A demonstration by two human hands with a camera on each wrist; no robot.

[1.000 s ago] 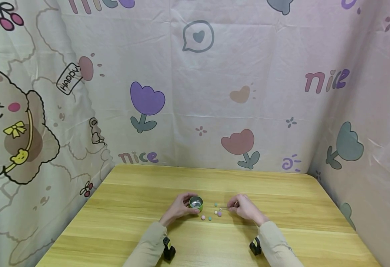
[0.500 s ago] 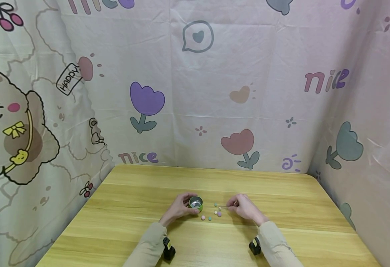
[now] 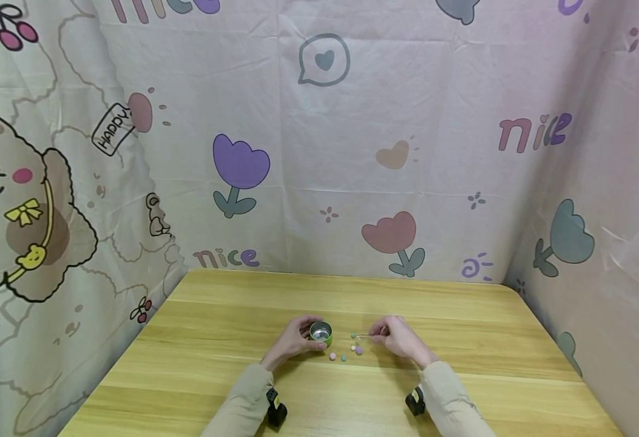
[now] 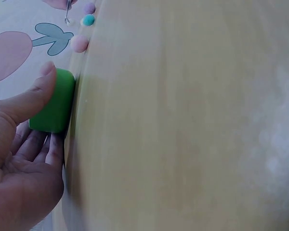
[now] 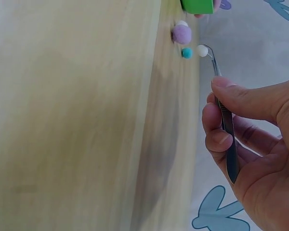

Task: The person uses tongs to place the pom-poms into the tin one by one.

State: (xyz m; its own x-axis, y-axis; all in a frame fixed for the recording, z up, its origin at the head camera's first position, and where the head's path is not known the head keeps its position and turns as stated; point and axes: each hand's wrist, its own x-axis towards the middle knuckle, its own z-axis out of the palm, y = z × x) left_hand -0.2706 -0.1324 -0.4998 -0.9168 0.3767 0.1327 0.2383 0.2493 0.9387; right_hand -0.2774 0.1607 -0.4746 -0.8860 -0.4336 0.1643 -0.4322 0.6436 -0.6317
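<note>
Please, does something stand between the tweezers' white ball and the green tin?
Yes: in the head view, a teal ball lies on the table between the white ball and the tin. The white ball looks raised, so it may pass above.

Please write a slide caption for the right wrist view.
The right hand holds tweezers, a white pompom at their bent tip.

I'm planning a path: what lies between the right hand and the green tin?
The head view shows the tweezers, a white ball at their tip, then a teal ball; a pale ball and a purple ball lie nearer the camera.
</note>
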